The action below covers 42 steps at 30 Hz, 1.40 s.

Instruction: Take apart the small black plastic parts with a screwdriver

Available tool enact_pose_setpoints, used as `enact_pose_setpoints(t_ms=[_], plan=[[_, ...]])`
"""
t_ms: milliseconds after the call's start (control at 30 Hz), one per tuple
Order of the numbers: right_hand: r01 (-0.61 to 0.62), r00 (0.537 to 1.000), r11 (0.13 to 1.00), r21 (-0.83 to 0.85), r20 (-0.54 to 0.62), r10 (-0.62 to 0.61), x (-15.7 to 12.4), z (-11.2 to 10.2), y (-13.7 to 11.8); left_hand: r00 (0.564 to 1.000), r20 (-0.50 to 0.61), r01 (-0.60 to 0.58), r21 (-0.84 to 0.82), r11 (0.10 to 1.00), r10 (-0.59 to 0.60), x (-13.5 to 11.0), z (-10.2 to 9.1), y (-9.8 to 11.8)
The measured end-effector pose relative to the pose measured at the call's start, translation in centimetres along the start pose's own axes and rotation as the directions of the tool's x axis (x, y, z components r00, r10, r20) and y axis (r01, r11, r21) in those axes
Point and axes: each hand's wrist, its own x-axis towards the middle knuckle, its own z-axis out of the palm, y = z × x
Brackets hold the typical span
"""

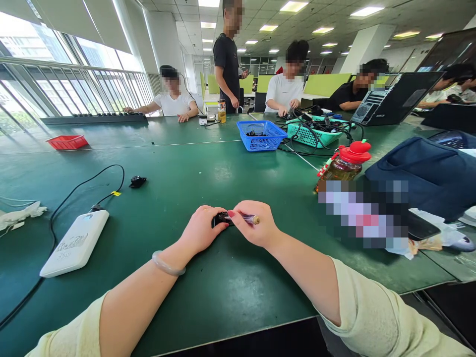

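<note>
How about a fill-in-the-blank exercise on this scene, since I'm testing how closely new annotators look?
1. The left hand holds a small part that is ____.
2. The right hand holds a pen-like tool, while a bangle circles the ____ wrist.
3. The bottle near the dark blue bag has a ____ lid.
4. The basket beside the green basket is ____.

Missing words: black; left; red; blue.
</note>
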Motion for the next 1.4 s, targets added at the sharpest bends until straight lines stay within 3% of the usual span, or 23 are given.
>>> enact_pose_setpoints(t_ms=[1400], plan=[[-0.033,0.999,0.999,-0.020,0.032,0.034,-0.07,0.16,-0.19,1.000,-0.012,-0.010,-0.005,1.000,0.010,-0.10,0.14,-0.10]])
